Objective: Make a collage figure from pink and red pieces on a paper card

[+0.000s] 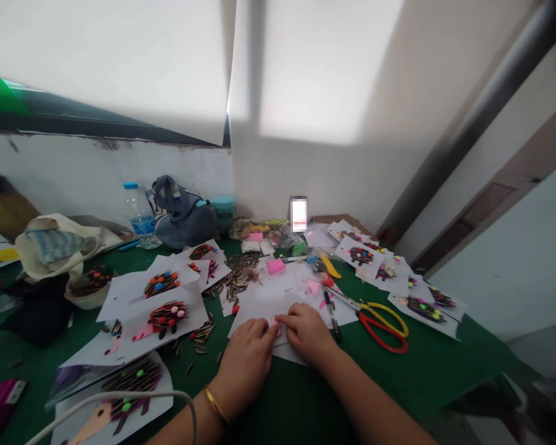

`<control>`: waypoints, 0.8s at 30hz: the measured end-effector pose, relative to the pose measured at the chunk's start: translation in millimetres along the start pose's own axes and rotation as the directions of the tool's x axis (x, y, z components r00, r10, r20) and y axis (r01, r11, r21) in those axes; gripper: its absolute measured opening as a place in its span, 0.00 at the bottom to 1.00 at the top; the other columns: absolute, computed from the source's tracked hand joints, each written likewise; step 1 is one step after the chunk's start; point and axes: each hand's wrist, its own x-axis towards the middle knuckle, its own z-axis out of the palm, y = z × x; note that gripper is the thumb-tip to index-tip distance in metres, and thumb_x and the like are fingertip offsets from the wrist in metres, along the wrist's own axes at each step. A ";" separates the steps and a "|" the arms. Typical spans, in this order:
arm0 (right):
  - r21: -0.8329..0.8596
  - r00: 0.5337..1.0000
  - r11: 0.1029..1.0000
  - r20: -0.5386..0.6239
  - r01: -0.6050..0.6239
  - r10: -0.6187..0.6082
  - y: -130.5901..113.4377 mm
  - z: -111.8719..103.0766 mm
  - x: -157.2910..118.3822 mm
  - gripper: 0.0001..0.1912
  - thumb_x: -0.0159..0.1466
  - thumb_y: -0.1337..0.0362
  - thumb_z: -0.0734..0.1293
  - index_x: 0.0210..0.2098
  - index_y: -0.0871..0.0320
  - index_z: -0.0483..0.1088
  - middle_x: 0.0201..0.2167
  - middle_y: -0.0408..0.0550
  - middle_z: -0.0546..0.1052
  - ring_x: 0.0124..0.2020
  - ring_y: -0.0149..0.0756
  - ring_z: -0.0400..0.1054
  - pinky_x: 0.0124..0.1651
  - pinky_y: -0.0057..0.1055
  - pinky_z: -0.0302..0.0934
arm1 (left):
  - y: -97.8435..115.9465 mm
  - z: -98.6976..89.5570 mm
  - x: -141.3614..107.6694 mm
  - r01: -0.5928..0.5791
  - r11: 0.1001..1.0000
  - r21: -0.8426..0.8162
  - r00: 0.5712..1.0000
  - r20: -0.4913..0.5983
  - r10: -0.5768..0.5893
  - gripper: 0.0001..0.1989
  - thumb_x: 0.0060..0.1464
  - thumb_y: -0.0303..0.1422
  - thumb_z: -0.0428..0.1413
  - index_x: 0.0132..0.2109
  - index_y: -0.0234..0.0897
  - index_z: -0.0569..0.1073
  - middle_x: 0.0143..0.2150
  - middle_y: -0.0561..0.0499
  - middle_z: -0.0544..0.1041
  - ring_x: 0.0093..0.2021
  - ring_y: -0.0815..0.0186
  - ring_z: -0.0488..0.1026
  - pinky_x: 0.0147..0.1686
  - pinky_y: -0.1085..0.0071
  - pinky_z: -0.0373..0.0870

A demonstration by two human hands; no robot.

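Observation:
A small pink clay piece (277, 326) lies on a white paper sheet (254, 303) in front of me. My left hand (248, 352), with a gold bangle at the wrist, presses its bent fingers on the clay's left side. From the right, my right hand (308, 334) touches the same clay with its fingertips, the other fingers curled. A black marker (332, 315) lies just right of my right hand, beside large scissors (375, 318) with red and yellow handles. Behind the sheet rest a bright pink clay block (276, 266) and a lighter pink lump (312, 286).
Hedgehog pictures on paper (185, 334) cover the left, with more pictures (387, 275) at the back right. Loose sunflower seeds (238, 278) are heaped behind the left pictures. A bottle (141, 216) and a blue-grey bag (183, 216) stand by the wall. A cable (139, 394) crosses the lower left.

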 end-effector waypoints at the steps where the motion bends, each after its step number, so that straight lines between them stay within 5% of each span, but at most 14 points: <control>1: 0.023 1.000 1.000 -0.005 0.005 -0.004 1.8 0.2 0.1 0.20 0.60 0.72 0.65 0.49 0.49 0.76 0.36 0.48 0.73 0.39 0.39 0.64 0.44 0.35 0.56 | 0.2 -0.3 0.0 -0.001 1.000 0.001 1.000 0.002 0.001 0.21 0.59 0.25 0.50 0.58 0.43 0.67 0.49 0.47 0.70 0.50 0.58 0.65 0.53 0.59 0.63; 24: 0.076 1.000 0.997 0.010 -0.013 0.012 -0.9 3.2 2.7 0.18 0.58 0.72 0.65 0.45 0.50 0.78 0.35 0.47 0.72 0.39 0.37 0.65 0.45 0.33 0.58 | 0.1 -1.1 -0.5 -0.001 1.000 0.001 1.000 0.000 0.001 0.21 0.58 0.25 0.50 0.58 0.44 0.67 0.49 0.47 0.70 0.50 0.58 0.66 0.53 0.59 0.63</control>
